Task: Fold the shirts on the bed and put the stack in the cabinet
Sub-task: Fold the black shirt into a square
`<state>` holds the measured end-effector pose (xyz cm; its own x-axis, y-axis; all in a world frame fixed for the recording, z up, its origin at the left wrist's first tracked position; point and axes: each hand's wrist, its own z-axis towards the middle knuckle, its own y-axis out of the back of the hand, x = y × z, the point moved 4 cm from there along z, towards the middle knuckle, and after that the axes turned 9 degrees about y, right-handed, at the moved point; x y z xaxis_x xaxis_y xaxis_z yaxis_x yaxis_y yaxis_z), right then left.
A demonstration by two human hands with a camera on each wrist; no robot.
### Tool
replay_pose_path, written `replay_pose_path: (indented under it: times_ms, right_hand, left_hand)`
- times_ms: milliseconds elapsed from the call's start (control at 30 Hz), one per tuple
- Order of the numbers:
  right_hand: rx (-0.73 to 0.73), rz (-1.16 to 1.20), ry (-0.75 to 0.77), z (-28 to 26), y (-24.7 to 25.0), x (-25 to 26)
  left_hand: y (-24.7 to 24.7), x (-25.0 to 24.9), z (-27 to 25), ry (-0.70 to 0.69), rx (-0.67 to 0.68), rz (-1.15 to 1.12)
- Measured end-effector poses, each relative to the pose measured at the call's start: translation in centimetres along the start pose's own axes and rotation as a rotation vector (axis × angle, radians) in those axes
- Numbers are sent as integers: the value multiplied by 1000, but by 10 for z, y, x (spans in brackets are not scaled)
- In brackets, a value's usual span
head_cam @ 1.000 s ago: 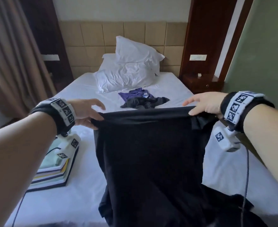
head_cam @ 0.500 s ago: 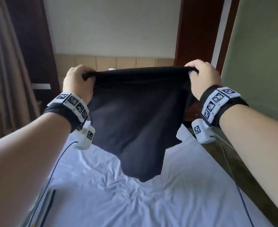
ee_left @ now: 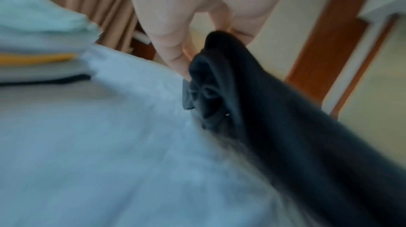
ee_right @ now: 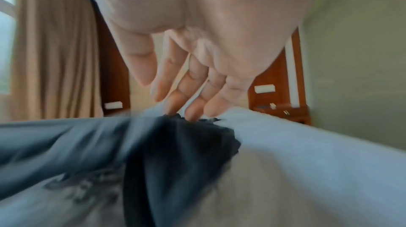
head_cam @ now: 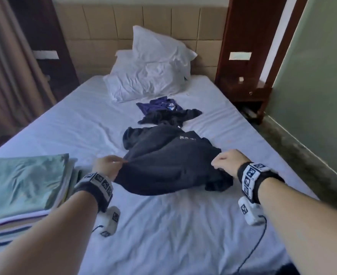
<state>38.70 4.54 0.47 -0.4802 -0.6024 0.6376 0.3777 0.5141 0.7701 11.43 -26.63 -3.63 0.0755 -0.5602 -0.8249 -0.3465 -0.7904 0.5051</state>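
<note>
A black shirt [head_cam: 169, 161] lies crumpled in the middle of the white bed [head_cam: 163, 231], small white print up. My left hand [head_cam: 108, 165] pinches its near left corner between thumb and fingers; the left wrist view shows the black shirt [ee_left: 263, 109] bunched at my left hand [ee_left: 186, 53]. My right hand [head_cam: 223, 161] is at the near right corner. In the right wrist view the right hand [ee_right: 182, 92] has fairly straight fingers whose tips touch the black shirt [ee_right: 175, 144], thumb apart. A stack of folded shirts [head_cam: 20, 187], green on top, sits at the left.
A loose pile of purple and dark shirts [head_cam: 163, 112] lies beyond the black one, in front of two white pillows [head_cam: 149, 72]. A wooden nightstand [head_cam: 247, 90] stands at the right of the headboard. Curtains [head_cam: 5, 66] hang on the left.
The black shirt, held up in the air by both hands half a second ago, has come down onto the bed. Both hands dropped low; the right hand's grip has loosened.
</note>
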Motion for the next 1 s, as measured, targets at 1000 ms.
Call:
replay_pose_path:
  times_ms: [1000]
  right_hand:
    - [-175,341,-577,-97,-10,-86]
  left_hand:
    - [23,92,-82,425,341,-104]
